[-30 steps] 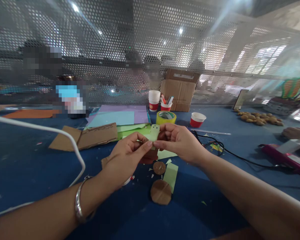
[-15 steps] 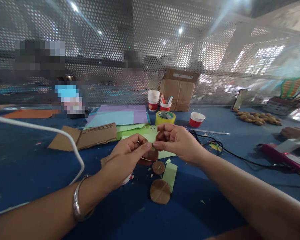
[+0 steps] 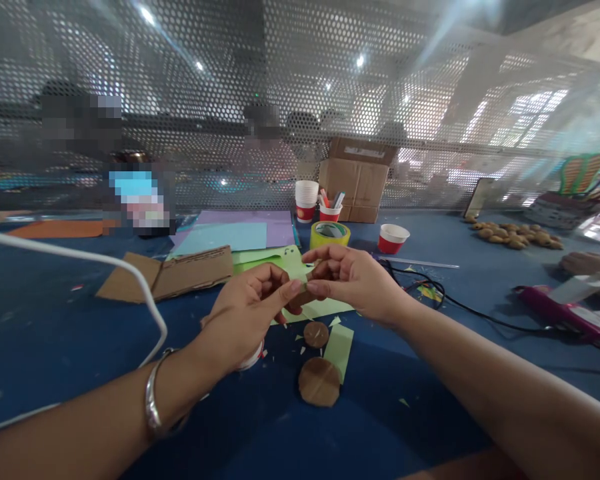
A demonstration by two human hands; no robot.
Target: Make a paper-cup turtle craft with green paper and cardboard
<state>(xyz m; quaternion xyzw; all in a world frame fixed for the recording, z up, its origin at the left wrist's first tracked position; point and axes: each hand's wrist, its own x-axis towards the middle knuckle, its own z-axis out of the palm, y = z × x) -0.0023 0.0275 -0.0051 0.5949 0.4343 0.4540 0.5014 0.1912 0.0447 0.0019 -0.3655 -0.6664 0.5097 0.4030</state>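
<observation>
Blue table (image 3: 405,380), pinched paper (image 3: 295,264), apparently labelled box (image 3: 356,185)

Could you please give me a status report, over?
Left hand and right hand: pinching pale green paper strip. Small cardboard disc, large cardboard disc: lying nearby, not blocking.

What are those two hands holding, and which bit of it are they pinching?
A pale green paper strip. The left hand and the right hand pinch its lower end; its upper end sticks up above them.

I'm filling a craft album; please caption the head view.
Left hand and right hand hold a pale green paper piece above a blue table, two cardboard discs lying nearby.
</observation>
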